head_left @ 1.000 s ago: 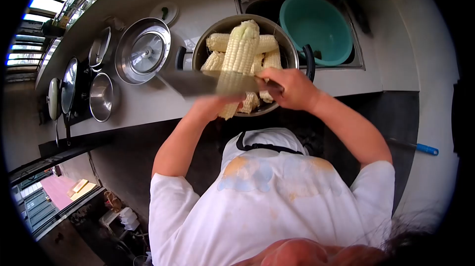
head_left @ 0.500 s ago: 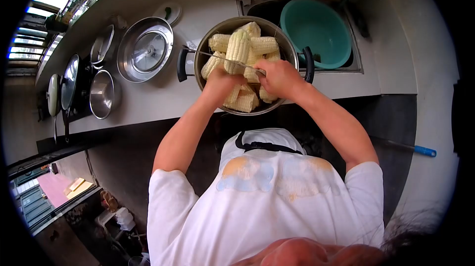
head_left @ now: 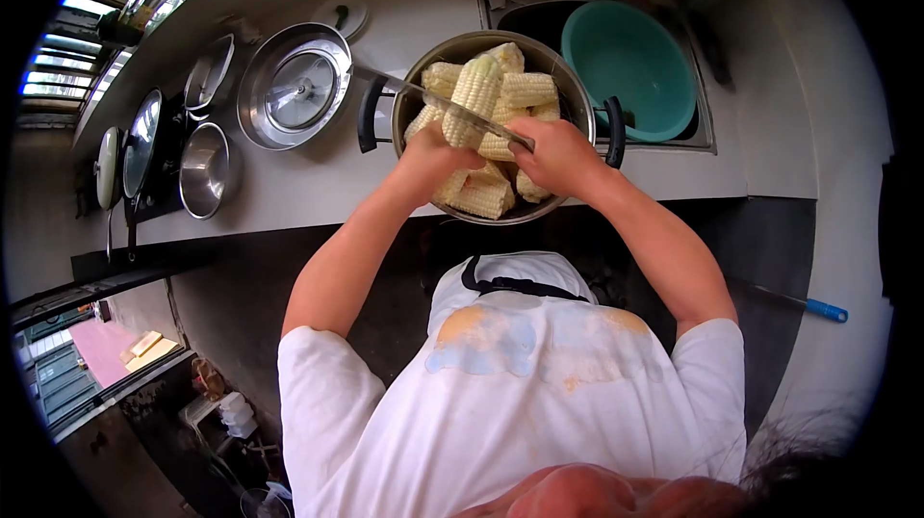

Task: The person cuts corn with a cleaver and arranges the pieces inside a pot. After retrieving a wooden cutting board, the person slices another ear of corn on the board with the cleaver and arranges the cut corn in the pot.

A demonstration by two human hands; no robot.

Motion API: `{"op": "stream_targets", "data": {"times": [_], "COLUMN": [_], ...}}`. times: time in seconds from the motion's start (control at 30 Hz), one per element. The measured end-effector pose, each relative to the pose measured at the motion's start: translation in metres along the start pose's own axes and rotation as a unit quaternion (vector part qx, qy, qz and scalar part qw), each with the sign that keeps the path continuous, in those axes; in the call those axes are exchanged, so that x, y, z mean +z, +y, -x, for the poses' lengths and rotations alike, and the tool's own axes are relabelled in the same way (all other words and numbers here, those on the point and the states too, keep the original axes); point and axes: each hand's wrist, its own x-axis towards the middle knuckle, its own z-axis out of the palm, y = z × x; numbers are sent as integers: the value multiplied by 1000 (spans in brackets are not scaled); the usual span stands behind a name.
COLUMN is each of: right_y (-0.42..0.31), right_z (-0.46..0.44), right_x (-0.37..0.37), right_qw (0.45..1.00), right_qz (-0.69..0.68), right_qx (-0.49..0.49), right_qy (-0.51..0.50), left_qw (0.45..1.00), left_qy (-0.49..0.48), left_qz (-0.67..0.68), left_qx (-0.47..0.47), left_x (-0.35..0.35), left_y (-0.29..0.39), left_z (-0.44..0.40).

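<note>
My left hand (head_left: 431, 164) is closed round the lower end of a pale corn piece (head_left: 476, 85), held up over the pot. In my right hand (head_left: 556, 156) is the handle of a large knife (head_left: 433, 99), whose blade reaches up and left across that corn piece, edge-on to the view. Below both hands, a steel pot (head_left: 494, 221) with two black handles holds several pieces of white corn (head_left: 483, 193). My left fingertips are partly hidden behind the corn.
A teal basin (head_left: 630, 70) sits in the sink to the right of the pot. Leftward on the counter are a steel pan with a lid (head_left: 295, 85), a steel bowl (head_left: 205, 171) and more pans. A blue-handled tool (head_left: 826, 310) lies far right.
The long cob has become a shorter piece, with more cut pieces in the pot. The knife blade has turned from flat to edge-on. The view has shifted slightly.
</note>
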Motion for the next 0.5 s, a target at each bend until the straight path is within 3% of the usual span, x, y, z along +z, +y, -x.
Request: {"op": "stream_targets", "data": {"times": [0.13, 0.2, 0.33, 0.47, 0.5], "right_y": [2, 4, 1, -9, -11], "right_z": [3, 5, 6, 14, 15], "right_x": [0, 1, -5, -20, -23], "right_qw": [1000, 1000, 1000, 999, 998], "right_qz": [-7, 15, 3, -42, -46], "right_qx": [-8, 2, -15, -35, -54], "right_qy": [0, -13, -18, -7, -3], "left_qw": [998, 968, 942, 970, 986], "left_qy": [16, 72, 100, 33, -10], "left_qz": [-56, -222, -312, -232, -156], "left_qx": [19, 95, 68, 63, 55], "left_x": [1, 3, 11, 7, 7], "left_y": [-12, -12, 19, 26, 29], "left_z": [-4, -4, 12, 17, 18]}}
